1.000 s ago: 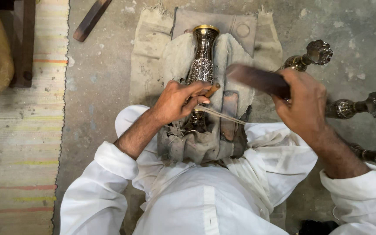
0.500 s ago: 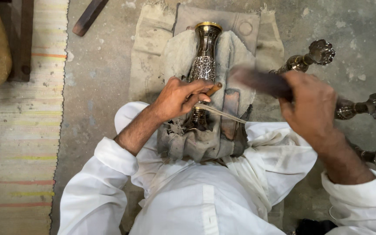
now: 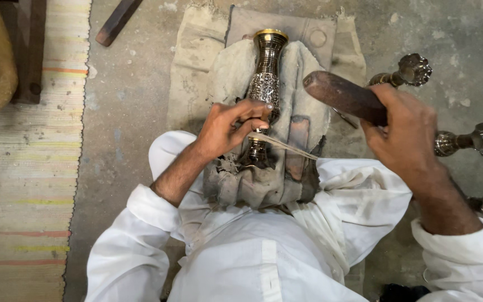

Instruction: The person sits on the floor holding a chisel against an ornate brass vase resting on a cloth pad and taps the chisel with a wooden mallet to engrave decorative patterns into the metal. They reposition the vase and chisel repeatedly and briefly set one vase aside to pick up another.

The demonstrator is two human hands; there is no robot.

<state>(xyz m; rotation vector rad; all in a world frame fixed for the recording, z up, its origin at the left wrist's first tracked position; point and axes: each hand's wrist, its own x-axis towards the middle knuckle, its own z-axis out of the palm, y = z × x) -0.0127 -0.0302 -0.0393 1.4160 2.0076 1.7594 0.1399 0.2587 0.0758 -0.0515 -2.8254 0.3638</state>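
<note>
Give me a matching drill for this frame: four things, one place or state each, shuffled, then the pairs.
Things:
1. brass vase
2. wooden mallet
3. thin chisel
4. striped rug

Places or states:
A. raised in the right hand
B. flat on the floor, far left
C. lying on grey padded cloth
D. pinched in the left hand, tip near the vase

Pairs: 1-C, 2-A, 3-D, 4-B

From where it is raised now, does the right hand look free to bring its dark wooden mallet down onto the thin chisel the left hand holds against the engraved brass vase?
Probably yes: the right hand holds the dark wooden mallet above and beside the thin chisel, with nothing between them. The left hand sits toward the tip, leaving the chisel's butt end exposed.
</note>
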